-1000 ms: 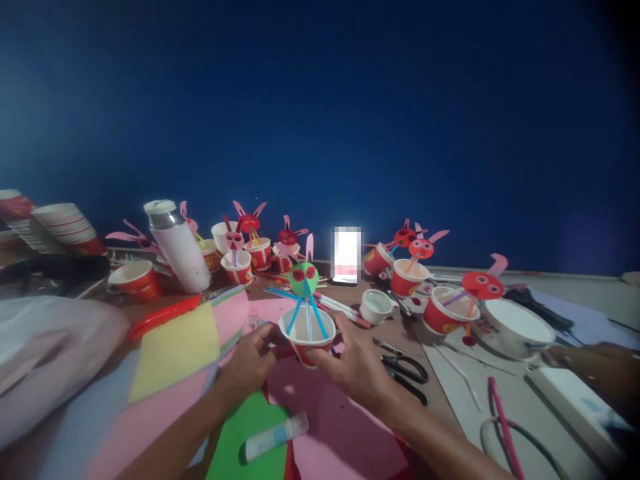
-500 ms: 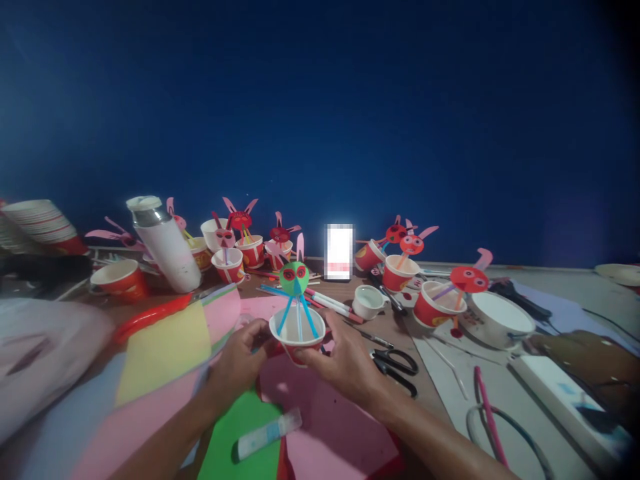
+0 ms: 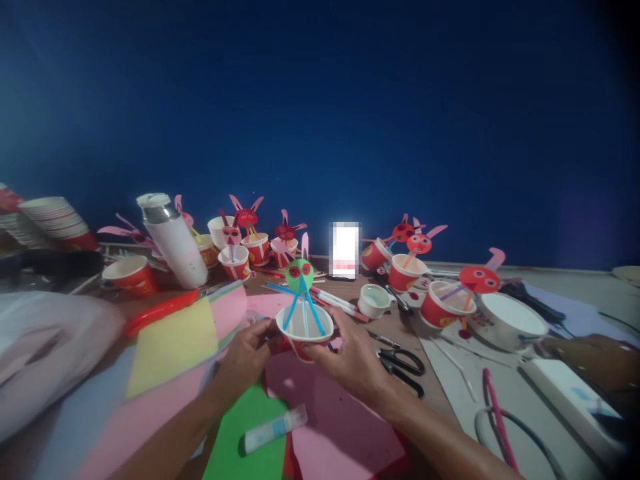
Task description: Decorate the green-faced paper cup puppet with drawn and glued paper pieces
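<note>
Between my hands is a red-and-white paper cup (image 3: 306,348), upright, with blue straws (image 3: 314,313) standing inside it. On top of the straws sits a green paper face (image 3: 300,276) with red eyes and pink ears. My left hand (image 3: 250,353) has its fingers bent against the cup's left side. The thumb of my right hand (image 3: 357,360) lies across the cup's front, and its fingers wrap round the right side. Beneath them are pink paper (image 3: 335,413) and green paper (image 3: 245,433), with a glue stick (image 3: 275,430) on top.
Black-handled scissors (image 3: 403,363) lie right of my hand, near a small white cup (image 3: 374,301). Several paper cups with red faces (image 3: 480,280) stand behind. At left are a white flask (image 3: 175,247), a red cutter (image 3: 163,312) and a plastic bag (image 3: 50,360).
The camera has turned slightly left, so everything sits a little further right in view. Both hands keep their hold on the paper cup.
</note>
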A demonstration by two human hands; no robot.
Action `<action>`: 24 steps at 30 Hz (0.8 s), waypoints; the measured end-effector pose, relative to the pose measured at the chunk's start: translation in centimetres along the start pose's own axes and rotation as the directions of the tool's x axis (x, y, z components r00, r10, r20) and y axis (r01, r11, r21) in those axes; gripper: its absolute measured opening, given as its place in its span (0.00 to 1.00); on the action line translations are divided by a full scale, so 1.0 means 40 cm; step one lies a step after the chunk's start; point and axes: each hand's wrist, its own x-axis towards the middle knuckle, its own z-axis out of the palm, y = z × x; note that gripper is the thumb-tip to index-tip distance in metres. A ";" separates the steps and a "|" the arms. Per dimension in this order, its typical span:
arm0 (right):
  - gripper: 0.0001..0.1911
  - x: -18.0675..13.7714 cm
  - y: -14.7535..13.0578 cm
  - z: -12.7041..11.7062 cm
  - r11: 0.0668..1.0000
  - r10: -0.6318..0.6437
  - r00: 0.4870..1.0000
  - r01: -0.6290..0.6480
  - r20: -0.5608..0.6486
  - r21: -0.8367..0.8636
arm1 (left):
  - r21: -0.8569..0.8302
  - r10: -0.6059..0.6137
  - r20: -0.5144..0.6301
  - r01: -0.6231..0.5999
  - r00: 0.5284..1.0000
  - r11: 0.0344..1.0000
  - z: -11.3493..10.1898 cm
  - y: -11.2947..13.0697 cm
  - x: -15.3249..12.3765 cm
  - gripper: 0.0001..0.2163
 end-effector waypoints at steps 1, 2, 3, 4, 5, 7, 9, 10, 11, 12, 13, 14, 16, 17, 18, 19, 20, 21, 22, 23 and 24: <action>0.25 0.000 0.000 -0.001 1.000 0.000 1.000 0.000 0.014 -0.006 | 0.014 0.003 -0.017 -0.003 1.000 1.000 0.001 0.001 0.000 0.11; 0.25 0.000 0.000 -0.004 1.000 -0.003 0.999 0.003 0.034 -0.012 | 0.038 0.009 -0.040 -0.008 0.999 0.999 0.001 0.003 0.001 0.10; 0.27 0.000 -0.001 -0.008 1.000 -0.009 0.998 0.010 0.059 -0.020 | 0.072 0.017 -0.068 -0.012 0.998 0.997 -0.001 0.005 0.001 0.10; 0.30 0.000 -0.002 -0.013 0.999 -0.013 0.996 0.016 0.086 -0.030 | 0.115 0.027 -0.097 -0.016 0.995 0.993 -0.003 0.006 0.002 0.09; 0.34 0.001 -0.004 -0.019 0.999 -0.009 0.994 0.014 0.109 -0.045 | 0.158 0.039 -0.127 -0.019 0.991 0.987 -0.007 0.005 0.003 0.09; 0.37 0.004 -0.006 -0.030 0.996 0.033 0.990 -0.021 0.140 -0.084 | 0.229 0.065 -0.180 -0.023 0.981 0.973 -0.017 0.001 0.004 0.09; 0.30 0.007 -0.006 -0.037 0.990 0.097 0.983 -0.080 0.156 -0.114 | 0.264 0.079 -0.215 -0.020 0.973 0.964 -0.026 -0.004 0.003 0.09; 0.25 0.009 -0.005 -0.038 0.987 0.122 0.980 -0.103 0.160 -0.121 | 0.275 0.086 -0.229 -0.020 0.970 0.961 -0.028 -0.006 0.002 0.09; 0.19 0.010 -0.003 -0.036 0.986 0.134 0.977 -0.115 0.166 -0.119 | 0.289 0.096 -0.241 -0.024 0.966 0.957 -0.029 -0.006 0.001 0.09; 0.16 0.011 -0.001 -0.034 0.987 0.135 0.976 -0.118 0.173 -0.109 | 0.307 0.109 -0.249 -0.028 0.962 0.951 -0.029 -0.004 -0.001 0.09; 0.14 0.012 0.001 -0.030 0.989 0.129 0.975 -0.114 0.181 -0.090 | 0.328 0.122 -0.256 -0.033 0.959 0.944 -0.027 -0.001 -0.003 0.08; 0.13 0.012 0.003 -0.027 0.992 0.120 0.975 -0.109 0.189 -0.067 | 0.351 0.134 -0.261 -0.036 0.956 0.936 -0.025 0.003 -0.006 0.08; 0.10 0.011 0.005 -0.021 0.994 0.105 0.973 -0.102 0.205 -0.023 | 0.383 0.153 -0.259 -0.045 0.954 0.923 -0.019 0.010 -0.010 0.08; 0.08 0.010 0.006 -0.019 0.995 0.103 0.972 -0.104 0.211 -0.007 | 0.392 0.160 -0.252 -0.051 0.954 0.919 -0.017 0.013 -0.012 0.08; 0.07 0.009 0.005 -0.018 0.994 0.107 0.971 -0.111 0.213 0.006 | 0.397 0.167 -0.244 -0.059 0.955 0.916 -0.015 0.015 -0.014 0.09; 0.07 0.009 0.004 -0.018 0.992 0.115 0.969 -0.122 0.218 0.019 | 0.400 0.174 -0.233 -0.069 0.957 0.914 -0.015 0.016 -0.015 0.09; 0.07 0.009 0.003 -0.018 0.990 0.125 0.968 -0.136 0.219 0.036 | 0.404 0.180 -0.222 -0.078 0.958 0.912 -0.015 0.016 -0.016 0.09; 0.07 0.009 0.002 -0.017 0.987 0.134 0.965 -0.151 0.224 0.061 | 0.406 0.185 -0.211 -0.087 0.960 0.910 -0.016 0.015 -0.017 0.09; 0.07 0.009 0.001 -0.017 0.982 0.143 0.963 -0.167 0.228 0.090 | 0.405 0.187 -0.200 -0.093 0.962 0.910 -0.018 0.014 -0.017 0.09; 0.07 0.009 0.001 -0.016 0.976 0.151 0.961 -0.183 0.233 0.122 | 0.400 0.185 -0.190 -0.096 0.964 0.912 -0.020 0.012 -0.017 0.08; 0.07 0.009 0.001 -0.015 0.969 0.158 0.959 -0.196 0.234 0.152 | 0.391 0.181 -0.183 -0.097 0.966 0.915 -0.021 0.011 -0.018 0.07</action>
